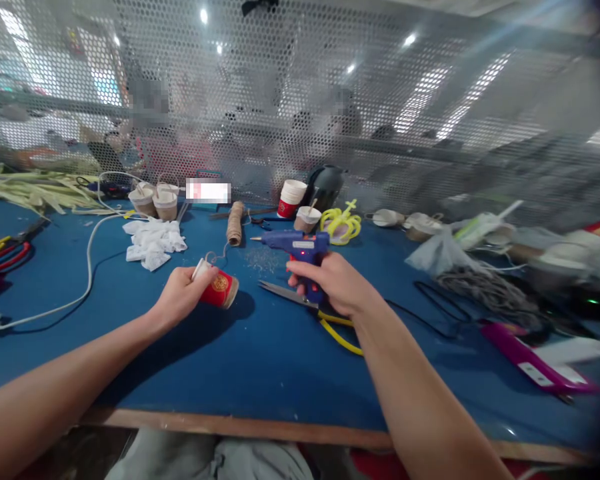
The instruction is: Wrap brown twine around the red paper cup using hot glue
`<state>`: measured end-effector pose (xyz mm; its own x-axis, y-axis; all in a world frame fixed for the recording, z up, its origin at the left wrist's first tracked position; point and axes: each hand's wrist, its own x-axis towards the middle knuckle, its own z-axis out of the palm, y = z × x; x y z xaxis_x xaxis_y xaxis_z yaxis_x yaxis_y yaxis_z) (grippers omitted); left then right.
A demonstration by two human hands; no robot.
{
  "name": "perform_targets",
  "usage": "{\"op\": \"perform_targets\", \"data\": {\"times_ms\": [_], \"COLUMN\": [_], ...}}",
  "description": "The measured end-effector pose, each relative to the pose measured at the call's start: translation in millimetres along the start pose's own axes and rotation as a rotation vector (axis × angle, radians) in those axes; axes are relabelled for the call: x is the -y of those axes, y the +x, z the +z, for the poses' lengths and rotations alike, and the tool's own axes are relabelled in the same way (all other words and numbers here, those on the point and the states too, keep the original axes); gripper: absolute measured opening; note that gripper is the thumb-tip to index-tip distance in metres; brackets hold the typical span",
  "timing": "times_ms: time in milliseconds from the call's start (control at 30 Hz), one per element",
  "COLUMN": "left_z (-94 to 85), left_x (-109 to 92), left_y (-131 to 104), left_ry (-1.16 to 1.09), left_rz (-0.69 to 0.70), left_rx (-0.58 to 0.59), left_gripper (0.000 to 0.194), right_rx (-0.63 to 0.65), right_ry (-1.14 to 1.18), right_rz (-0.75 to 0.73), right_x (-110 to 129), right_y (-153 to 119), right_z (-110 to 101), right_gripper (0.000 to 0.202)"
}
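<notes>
My right hand (pixel 336 283) closes around the blue glue gun (pixel 300 250) at frame centre, nozzle pointing left; my left hand (pixel 180 293) grips a red paper cup (pixel 219 291) lying on its side, just left of and below the nozzle. Scissors (pixel 285 293) lie between them on the blue table (pixel 260 360), open room toward the near edge.

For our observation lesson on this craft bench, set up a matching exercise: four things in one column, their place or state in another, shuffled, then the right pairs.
Things:
1. red paper cup
2. blue glue gun
3. scissors
4. twine spool

Places:
A. standing upright behind the cup
B. held on its side in the left hand
C. lying flat under the right hand
D. gripped by the right hand, nozzle pointing left

Pairs: 1-B, 2-D, 3-C, 4-A
</notes>
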<state>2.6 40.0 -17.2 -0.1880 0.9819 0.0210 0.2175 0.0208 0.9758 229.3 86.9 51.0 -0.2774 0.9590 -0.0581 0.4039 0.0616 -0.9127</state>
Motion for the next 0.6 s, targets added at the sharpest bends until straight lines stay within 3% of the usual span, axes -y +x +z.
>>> {"op": "perform_targets", "data": {"times_ms": [133, 467, 600], "left_z": [-1.0, -3.0, -3.8], "left_x": [-2, -4, -5], "left_y": [0, 2, 2], "left_ry": [0.083, 0.175, 0.191], "left_rz": [-0.012, -0.023, -0.025], "left_rx": [-0.012, 0.02, 0.02], "left_gripper": [0.043, 0.041, 0.041], "right_rx": [0.126, 0.095, 0.095], "right_ry": [-0.07, -0.192, -0.233], "right_rz": [-0.096, -0.09, -0.159], "right_x": [8, -7, -10], "right_y": [-17, -37, -38], "right_z": [10, 26, 31], "right_gripper": [0.016, 0.02, 0.024]}}
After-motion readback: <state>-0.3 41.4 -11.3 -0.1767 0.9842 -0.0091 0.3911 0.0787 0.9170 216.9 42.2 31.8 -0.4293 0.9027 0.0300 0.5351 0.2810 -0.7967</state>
